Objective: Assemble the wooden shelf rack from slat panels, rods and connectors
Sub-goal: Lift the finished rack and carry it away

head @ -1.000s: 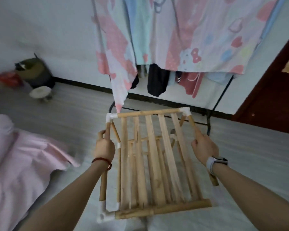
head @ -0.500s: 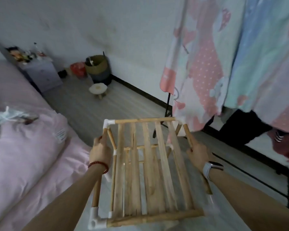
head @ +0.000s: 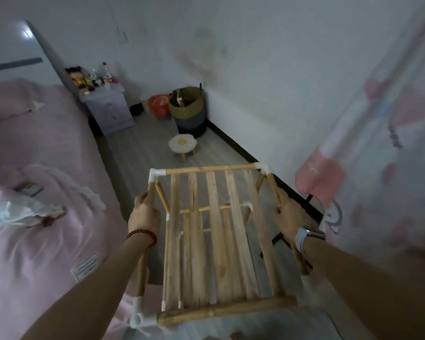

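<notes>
I carry the wooden shelf rack [head: 214, 241] in the air in front of me, above the floor. Its top slat panel faces up, framed by rods joined with white corner connectors [head: 155, 174]. A lower tier shows through the slats. My left hand [head: 144, 214] grips the left side rod. My right hand [head: 288, 217] grips the right side rod. A red bead bracelet is on my left wrist and a watch on my right.
A bed with pink bedding [head: 35, 204] fills the left. Hanging patterned laundry [head: 378, 143] crowds the right. Ahead on the grey floor stand a small egg-shaped stool [head: 182, 144], a woven basket [head: 188, 107], a red bag [head: 158, 105] and a lilac nightstand [head: 108, 107].
My view has swung left from the laundry rack toward the bed and the room's corner. Both hands keep the same hold on the rack, which travels with me.
</notes>
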A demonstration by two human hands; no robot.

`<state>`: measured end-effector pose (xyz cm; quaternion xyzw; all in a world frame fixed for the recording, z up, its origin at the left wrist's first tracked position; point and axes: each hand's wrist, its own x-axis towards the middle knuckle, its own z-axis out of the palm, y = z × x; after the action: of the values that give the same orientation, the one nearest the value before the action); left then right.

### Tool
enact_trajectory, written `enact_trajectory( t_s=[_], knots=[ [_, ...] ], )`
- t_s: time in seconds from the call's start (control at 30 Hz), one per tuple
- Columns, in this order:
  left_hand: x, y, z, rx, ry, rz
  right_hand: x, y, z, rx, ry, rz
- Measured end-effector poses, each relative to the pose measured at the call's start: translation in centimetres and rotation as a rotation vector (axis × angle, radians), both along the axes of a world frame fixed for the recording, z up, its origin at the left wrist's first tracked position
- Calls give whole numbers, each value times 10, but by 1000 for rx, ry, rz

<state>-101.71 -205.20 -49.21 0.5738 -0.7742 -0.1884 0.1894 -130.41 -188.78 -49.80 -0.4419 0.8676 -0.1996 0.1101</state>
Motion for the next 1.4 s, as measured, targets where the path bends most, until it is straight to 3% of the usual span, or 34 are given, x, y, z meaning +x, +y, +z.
enact_trajectory(
  t_s=[0.1, 0.23, 0.4, 0.7, 1.2, 1.4],
  knots=[
    [-25, -60, 2, -13, -1, 12, -25, -71, 18, 94, -36, 11],
    [-62, -153, 0, -8, 38, 7, -54, -162, 27, 39, -131, -40],
    [-104, -278, -12, -13, 58, -31, -96, -277, 10, 83, 19, -18],
    [-189, -516, -16, 20, 92, -139, -177, -484, -8, 61, -29, -143],
    [-410, -782, -86, 136, 14, -249, -355, -711, -86, 117, -116, -376],
    [-479, -844, -107, 249, 3, -332, -381, -747, -107, 157, -257, -513]
  ],
)
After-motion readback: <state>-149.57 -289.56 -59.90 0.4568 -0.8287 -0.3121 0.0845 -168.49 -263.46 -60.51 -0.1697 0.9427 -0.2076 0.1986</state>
